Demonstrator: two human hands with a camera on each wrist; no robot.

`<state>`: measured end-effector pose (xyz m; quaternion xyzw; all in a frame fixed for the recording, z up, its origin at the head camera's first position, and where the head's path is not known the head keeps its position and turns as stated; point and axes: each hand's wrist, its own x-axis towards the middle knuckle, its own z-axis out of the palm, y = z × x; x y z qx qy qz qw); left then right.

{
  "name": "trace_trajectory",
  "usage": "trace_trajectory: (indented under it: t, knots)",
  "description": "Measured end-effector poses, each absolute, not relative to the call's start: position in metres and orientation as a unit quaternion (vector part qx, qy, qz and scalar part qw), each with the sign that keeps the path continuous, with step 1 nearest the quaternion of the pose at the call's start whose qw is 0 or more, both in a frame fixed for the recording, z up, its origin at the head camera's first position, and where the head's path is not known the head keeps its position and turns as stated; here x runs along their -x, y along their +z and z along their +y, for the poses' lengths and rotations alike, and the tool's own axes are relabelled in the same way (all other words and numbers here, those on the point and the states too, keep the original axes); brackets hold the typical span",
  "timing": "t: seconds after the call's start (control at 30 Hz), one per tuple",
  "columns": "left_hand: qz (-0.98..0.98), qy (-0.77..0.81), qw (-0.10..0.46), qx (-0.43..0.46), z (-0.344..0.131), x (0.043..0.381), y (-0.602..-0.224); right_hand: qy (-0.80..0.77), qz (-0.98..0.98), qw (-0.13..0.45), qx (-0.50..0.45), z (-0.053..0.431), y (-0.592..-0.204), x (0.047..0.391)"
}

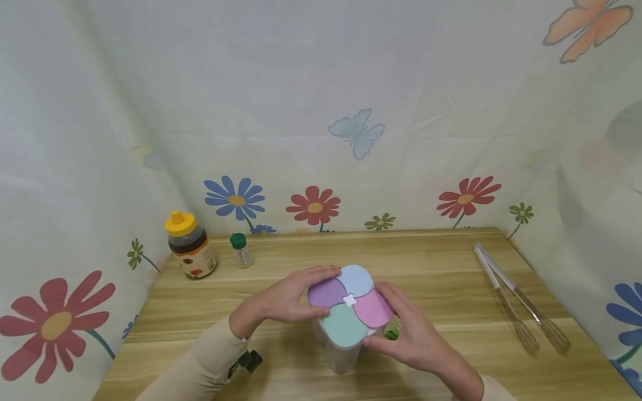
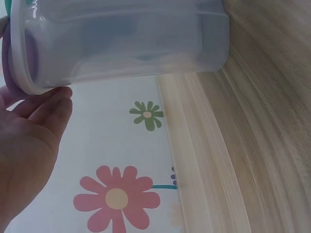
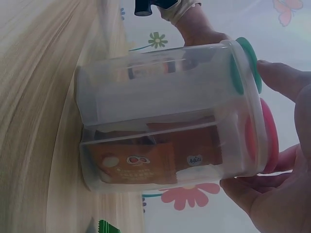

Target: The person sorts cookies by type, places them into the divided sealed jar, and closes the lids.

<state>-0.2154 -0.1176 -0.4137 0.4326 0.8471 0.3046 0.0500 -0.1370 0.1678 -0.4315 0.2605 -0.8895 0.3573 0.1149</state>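
Note:
A clear plastic storage container (image 1: 341, 359) with a four-lobed lid (image 1: 346, 328) stands on the wooden table in front of me. The lid has blue, purple, pink and green petals. My left hand (image 1: 293, 295) grips its left edge, with the thumb at the near side. My right hand (image 1: 416, 334) holds the opposite edge between thumb and fingers. Brown packets (image 3: 141, 165) lie inside one compartment in the right wrist view. In the left wrist view, the fingers of the left hand (image 2: 29, 145) touch the rim below the lid.
A yellow-capped squeeze bottle (image 1: 193, 253) and a small green-capped shaker (image 1: 242, 253) stand at the back left. Metal tongs (image 1: 511, 295) lie at the right. A small green item (image 1: 393, 333) shows beside the container, partly covered by my right hand. Flowered cloth surrounds the table.

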Motion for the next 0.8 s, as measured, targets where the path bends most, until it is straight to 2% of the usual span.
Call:
trace_trajectory:
  t: [0.23,0.4,0.8]
  knots:
    - [0.844,0.312,0.062,-0.432,-0.119,0.215,-0.413,0.359,-0.894,0.107,-0.245,0.165,-0.432,0.136]
    - [0.842,0.320,0.069,-0.429,-0.119,0.215,-0.414,0.414,-0.872,0.079,-0.249,0.168,-0.432,0.141]
    - [0.841,0.329,0.063,-0.425,-0.121,0.210,-0.415,0.466,-0.841,0.046,-0.270,0.175,-0.430,0.150]
